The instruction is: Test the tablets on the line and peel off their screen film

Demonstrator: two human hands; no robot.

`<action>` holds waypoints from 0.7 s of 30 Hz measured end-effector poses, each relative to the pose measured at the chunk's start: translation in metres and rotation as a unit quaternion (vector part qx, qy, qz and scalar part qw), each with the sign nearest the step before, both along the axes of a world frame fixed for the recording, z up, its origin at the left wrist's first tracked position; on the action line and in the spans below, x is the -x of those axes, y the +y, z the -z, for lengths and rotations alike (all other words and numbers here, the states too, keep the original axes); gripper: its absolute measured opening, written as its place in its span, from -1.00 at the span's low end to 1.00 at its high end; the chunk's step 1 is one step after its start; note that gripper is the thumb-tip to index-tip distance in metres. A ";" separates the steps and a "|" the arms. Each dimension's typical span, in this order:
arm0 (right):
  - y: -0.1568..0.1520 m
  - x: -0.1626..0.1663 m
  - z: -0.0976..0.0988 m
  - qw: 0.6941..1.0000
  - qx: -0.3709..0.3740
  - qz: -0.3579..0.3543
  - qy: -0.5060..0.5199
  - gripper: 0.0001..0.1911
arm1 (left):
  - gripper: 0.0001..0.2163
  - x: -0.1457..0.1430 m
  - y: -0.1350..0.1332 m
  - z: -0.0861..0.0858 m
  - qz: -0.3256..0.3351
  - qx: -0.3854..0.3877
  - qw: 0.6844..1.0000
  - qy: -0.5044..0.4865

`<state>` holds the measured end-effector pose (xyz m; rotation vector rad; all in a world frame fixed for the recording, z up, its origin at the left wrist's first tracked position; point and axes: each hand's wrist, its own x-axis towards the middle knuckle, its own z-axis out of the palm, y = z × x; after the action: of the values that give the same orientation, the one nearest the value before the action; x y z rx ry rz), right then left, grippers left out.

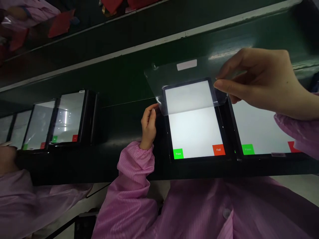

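A tablet [193,131] lies in front of me, its screen lit white with a green "Pass" box and a red "Fail" box along the bottom. Above its upper half hangs a clear plastic film [169,71] bearing a small pale label [186,65]. My right hand [261,81] pinches the film near its right edge, between thumb and fingers. By the left edge of the film and tablet is my left hand [149,126], fingers curled with the thumb close to them. Its fingertips are partly hidden, so what they grip cannot be made out.
Beside it on the right stands a second lit tablet [259,129], partly covered by my right arm. Several tablets [68,116] line up on the left of the green bench [122,122]. Another person's hand [8,159] is at far left. Red sheets [61,23] lie across the back.
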<state>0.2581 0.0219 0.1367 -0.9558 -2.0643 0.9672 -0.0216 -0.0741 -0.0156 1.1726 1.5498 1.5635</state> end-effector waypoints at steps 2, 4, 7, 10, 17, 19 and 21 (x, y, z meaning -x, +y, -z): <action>-0.004 -0.005 0.005 1.000 0.010 -0.017 0.004 -0.85 | -0.57 -0.003 -0.005 -0.003 -0.008 0.004 1.000 -0.006; -0.009 -0.010 0.010 1.000 0.019 -0.024 0.005 -0.85 | -0.60 -0.009 -0.016 -0.009 -0.012 0.006 1.000 -0.025; -0.014 -0.014 0.015 1.000 0.022 -0.023 0.001 -0.86 | -0.64 -0.024 -0.041 -0.019 -0.016 -0.007 0.999 -0.046; -0.014 -0.014 0.017 1.000 0.015 -0.022 0.001 -0.86 | -0.46 -0.041 -0.067 -0.029 0.004 -0.003 1.000 0.017; -0.029 -0.024 0.024 0.999 0.012 -0.018 -0.031 -0.78 | -0.36 -0.015 -0.078 -0.045 -0.060 0.065 0.996 0.011; -0.048 -0.035 0.033 0.998 -0.012 -0.009 -0.058 -0.67 | -0.49 -0.005 -0.079 -0.049 -0.090 0.046 0.993 -0.055; -0.070 -0.048 0.044 0.996 -0.037 -0.010 -0.084 -0.59 | -0.58 -0.006 -0.084 -0.050 -0.101 0.027 0.989 -0.105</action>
<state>0.3063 -0.0479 0.0924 -1.0089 -2.2355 0.8378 -0.0153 -0.1579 0.0344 0.8119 1.5960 1.7043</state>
